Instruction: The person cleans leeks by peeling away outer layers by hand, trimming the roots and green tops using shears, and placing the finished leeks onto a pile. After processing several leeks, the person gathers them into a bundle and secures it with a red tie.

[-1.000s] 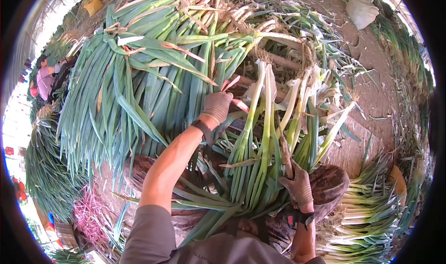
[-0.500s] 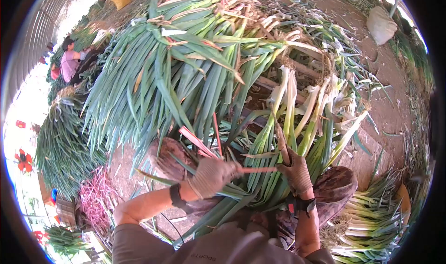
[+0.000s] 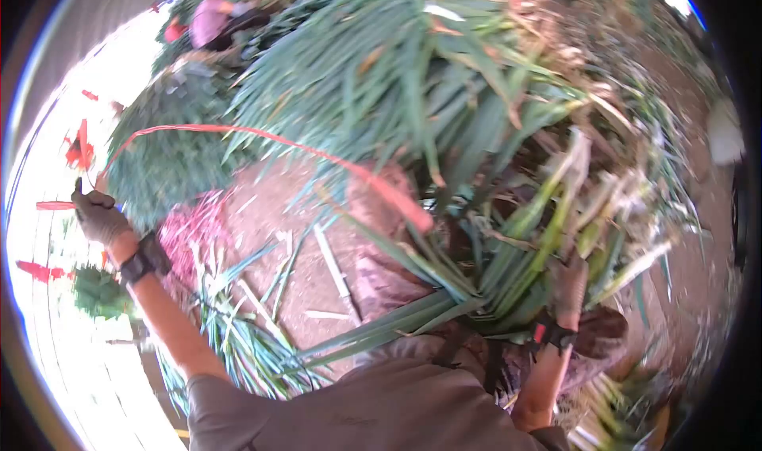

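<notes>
My gloved left hand (image 3: 101,214) is stretched out to the far left, closed on a pink-red plastic strip (image 3: 274,138). The strip arches back towards the middle, ending above a bunch of long green onions (image 3: 516,252) in my lap. On that bunch, at its right side, rests my gloved right hand (image 3: 567,280), its fingers closed around some stalks. Motion blur softens the fingers. White root ends of the bunch point up and away from me, and the green leaves trail towards the lower left.
A big heap of green onions (image 3: 357,70) lies ahead, with another pile (image 3: 171,133) to its left. Pink strips (image 3: 193,233) lie tangled on the ground, near loose leaves (image 3: 238,340). At the upper left sits another person (image 3: 213,21). A pale sack (image 3: 724,133) stands far right.
My left hand has swung from beside the bunch out to the far left, drawing the strip into a long arc. The view has turned left; my right hand stays at the bunch.
</notes>
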{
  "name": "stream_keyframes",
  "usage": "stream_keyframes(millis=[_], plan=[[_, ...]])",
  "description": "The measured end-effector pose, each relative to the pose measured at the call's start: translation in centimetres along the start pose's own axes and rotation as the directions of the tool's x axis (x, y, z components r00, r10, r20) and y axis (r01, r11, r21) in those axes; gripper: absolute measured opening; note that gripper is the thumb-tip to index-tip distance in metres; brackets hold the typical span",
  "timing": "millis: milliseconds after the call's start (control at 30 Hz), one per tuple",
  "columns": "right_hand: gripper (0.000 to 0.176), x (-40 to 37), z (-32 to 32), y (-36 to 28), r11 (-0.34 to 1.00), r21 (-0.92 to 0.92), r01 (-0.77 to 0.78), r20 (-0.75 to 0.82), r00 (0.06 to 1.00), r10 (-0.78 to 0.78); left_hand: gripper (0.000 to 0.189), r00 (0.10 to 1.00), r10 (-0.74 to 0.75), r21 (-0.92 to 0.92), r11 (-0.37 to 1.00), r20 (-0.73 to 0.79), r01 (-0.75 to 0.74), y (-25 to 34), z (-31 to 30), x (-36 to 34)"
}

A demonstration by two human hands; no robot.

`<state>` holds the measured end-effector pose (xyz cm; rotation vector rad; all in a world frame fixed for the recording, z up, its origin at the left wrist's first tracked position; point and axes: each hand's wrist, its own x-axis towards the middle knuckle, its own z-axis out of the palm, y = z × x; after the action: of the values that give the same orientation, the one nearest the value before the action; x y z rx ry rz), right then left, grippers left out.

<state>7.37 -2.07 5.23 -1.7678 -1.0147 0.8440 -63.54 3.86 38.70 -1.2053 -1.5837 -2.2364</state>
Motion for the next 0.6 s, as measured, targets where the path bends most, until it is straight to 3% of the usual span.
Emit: stream_keyframes(millis=[33,100,167,200,233,267,300,333,433,467,500,533,567,600], plan=[[0.044,-0.6,0.0,-1.2,0.996,-0.074,0.039,0.001,0.999,-0.039,0.019,0.987,-0.051,0.038,0.998,-0.151,0.058,-2.6,-4.1,2.7],[0.048,-1.2,0.5,-2.5,0.99,-0.14,0.009,0.088,0.996,0.004,0.021,0.942,-0.182,0.214,0.945,-0.281,0.246,-10.4,-12.0,2.3],[0.052,-1.1,1.0,-1.2,0.99,-0.138,-0.016,0.17,0.985,0.039,0.023,0.84,-0.472,0.396,0.74,-0.269,0.543,-19.2,-17.8,-4.7],[0.054,-0.8,1.1,-0.8,0.99,-0.141,-0.027,0.165,0.985,0.051,0.024,0.722,-0.666,0.506,0.564,-0.187,0.652,-23.1,-19.3,-10.7],[0.055,-0.6,1.1,-0.1,0.988,-0.152,-0.042,0.159,0.985,0.067,0.025,0.532,-0.846,0.671,0.379,-0.028,0.637,-25.9,-19.9,-17.7],[0.057,0.0,0.6,1.4,0.989,-0.144,-0.036,0.16,0.985,0.059,0.027,0.287,-0.941,0.842,0.298,0.18,0.449,-27.0,-19.6,-25.6],[0.058,1.0,0.3,3.3,0.991,-0.131,-0.029,0.154,0.987,0.05,0.025,0.083,-0.849,0.853,0.515,0.522,-0.086,-28.2,-18.9,-31.2],[0.059,1.7,0.4,4.1,0.993,-0.119,-0.026,0.137,0.99,0.042,0.024,-0.134,-0.615,0.49,0.725,0.777,-0.484,-29.5,-18.2,-36.8],[0.058,0.7,-0.1,3.2,0.995,-0.015,-0.102,0.171,0.98,0.103,0.029,-0.325,-0.452,0.417,0.892,0.83,-0.177,-24.1,-12.4,-39.8],[0.057,-0.8,0.7,1.0,0.995,-0.031,-0.099,0.15,0.983,0.102,0.029,-0.34,-0.393,0.357,0.919,0.854,-0.166,-27.0,-13.6,-39.0],[0.056,-2.2,1.6,-1.3,0.994,-0.047,-0.096,0.129,0.986,0.102,0.035,-0.338,-0.124,0.07,0.983,0.933,-0.168,-35.1,-17.8,-38.3],[0.056,-3.6,2.3,-4.1,0.976,-0.089,-0.198,0.068,0.977,0.204,0.034,-0.332,-0.306,0.217,0.935,0.892,-0.281,-37.2,-18.4,-32.6],[0.055,-4.1,0.9,-4.9,0.944,-0.11,-0.311,-0.018,0.95,0.31,0.033,-0.209,-0.494,0.396,0.837,0.844,-0.377,-38.3,-16.9,-27.2],[0.055,-3.9,-0.5,-1.2,0.976,-0.177,-0.131,0.03,0.99,0.138,0.032,0.008,-0.656,0.6,0.685,0.755,-0.414,-37.5,-14.5,-21.2]])
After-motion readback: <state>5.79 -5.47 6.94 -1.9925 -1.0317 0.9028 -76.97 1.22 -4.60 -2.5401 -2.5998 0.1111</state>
